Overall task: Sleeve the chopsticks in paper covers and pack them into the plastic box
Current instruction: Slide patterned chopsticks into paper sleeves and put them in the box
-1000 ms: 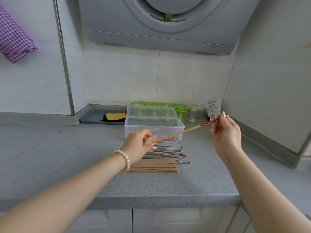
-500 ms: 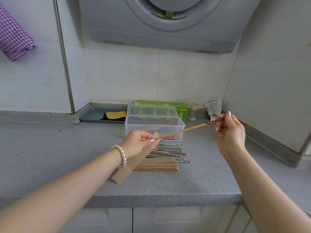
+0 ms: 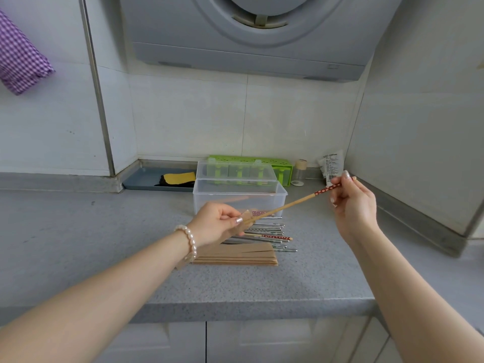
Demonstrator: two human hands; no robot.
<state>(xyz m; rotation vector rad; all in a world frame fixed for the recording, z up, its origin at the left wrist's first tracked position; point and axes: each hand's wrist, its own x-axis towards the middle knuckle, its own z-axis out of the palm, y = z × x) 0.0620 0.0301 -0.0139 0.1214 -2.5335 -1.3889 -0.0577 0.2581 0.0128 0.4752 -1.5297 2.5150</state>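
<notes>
Grey speckled bench (image 3: 78, 231) runs the frame's width, front edge at 6 o'clock over pale cabinet doors (image 3: 157, 344). White tiled walls (image 3: 183, 119) meet in a corner at 10 o'clock, with a metal strip (image 3: 98, 87) running up it. Grey range hood (image 3: 256, 35) at 12 o'clock. Purple checked cloth (image 3: 18, 58) hangs at 10 o'clock. Plain wall panel (image 3: 424, 127) at 3 o'clock. Soft, even light.

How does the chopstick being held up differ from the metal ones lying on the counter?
The held chopstick is pale wood with a red patterned top; the metal chopsticks are silvery. The held chopstick is in the air, tilted, gripped by the right hand at its top, its tip at the paper cover pinched by the left hand; the metal chopsticks lie flat in a loose pile. Both are unsleeved.
</notes>
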